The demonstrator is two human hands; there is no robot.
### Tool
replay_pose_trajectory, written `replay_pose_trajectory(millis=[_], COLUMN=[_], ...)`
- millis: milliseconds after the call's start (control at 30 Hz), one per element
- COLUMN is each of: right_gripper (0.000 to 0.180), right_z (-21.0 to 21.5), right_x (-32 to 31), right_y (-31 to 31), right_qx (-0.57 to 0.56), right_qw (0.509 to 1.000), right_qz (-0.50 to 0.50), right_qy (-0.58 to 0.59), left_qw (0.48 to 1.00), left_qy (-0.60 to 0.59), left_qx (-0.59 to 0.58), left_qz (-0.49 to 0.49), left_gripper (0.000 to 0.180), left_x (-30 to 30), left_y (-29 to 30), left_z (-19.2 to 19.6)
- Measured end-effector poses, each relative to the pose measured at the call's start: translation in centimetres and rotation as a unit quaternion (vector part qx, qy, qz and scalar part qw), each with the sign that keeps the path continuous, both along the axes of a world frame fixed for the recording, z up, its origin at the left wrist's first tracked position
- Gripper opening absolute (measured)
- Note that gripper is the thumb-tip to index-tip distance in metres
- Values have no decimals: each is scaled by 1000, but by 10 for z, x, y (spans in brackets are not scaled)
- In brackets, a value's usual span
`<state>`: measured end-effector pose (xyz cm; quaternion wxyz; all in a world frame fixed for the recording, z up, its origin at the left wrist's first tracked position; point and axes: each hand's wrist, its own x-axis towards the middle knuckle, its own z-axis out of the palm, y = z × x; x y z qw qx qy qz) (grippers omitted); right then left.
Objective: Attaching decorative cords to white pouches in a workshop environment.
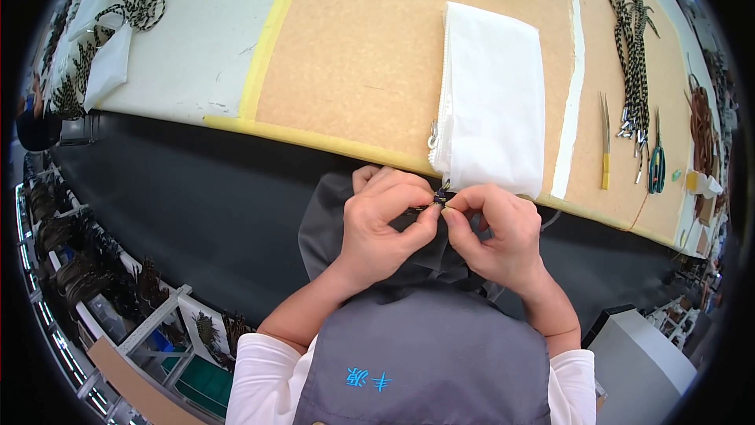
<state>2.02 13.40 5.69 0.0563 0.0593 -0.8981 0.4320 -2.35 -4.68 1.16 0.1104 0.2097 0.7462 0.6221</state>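
Observation:
Just off the table's near edge, both my hands meet at a short piece of dark braided cord (442, 195). My left hand (376, 224) pinches it between thumb and fingertips from the left. From the right, my right hand (503, 230) grips it the same way, its thumb and forefinger pressed together. Details of the cord between the fingertips are too small to make out. Right beyond my hands lies a flat white cloth (495, 99), with a beaded-looking strip down its left side and a small metal clasp (432, 136) at that strip's lower end.
On the right lie a bundle of black-and-tan cords (633, 55), tweezers (605, 146), teal-handled scissors (657, 165) and brown cords (700, 122). More patterned cords (141, 8) sit at the far left. Yellow tape (314, 140) runs along the table edge. A metal rack (157, 319) stands lower left.

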Motion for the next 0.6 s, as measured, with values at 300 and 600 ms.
replay_pose_trajectory(millis=[300, 600], right_gripper=[12, 14], right_z=[-2, -7], right_x=[6, 10], right_y=[0, -14], right_qx=[-86, -142], right_qw=[994, 979], right_qz=[-41, -121], right_qy=[-54, -79], left_qw=[971, 960], left_qy=[217, 267], left_qx=[-60, -62], left_qz=[81, 57], left_gripper=[19, 24], left_x=[6, 6], left_y=[9, 9], left_z=[-4, -5])
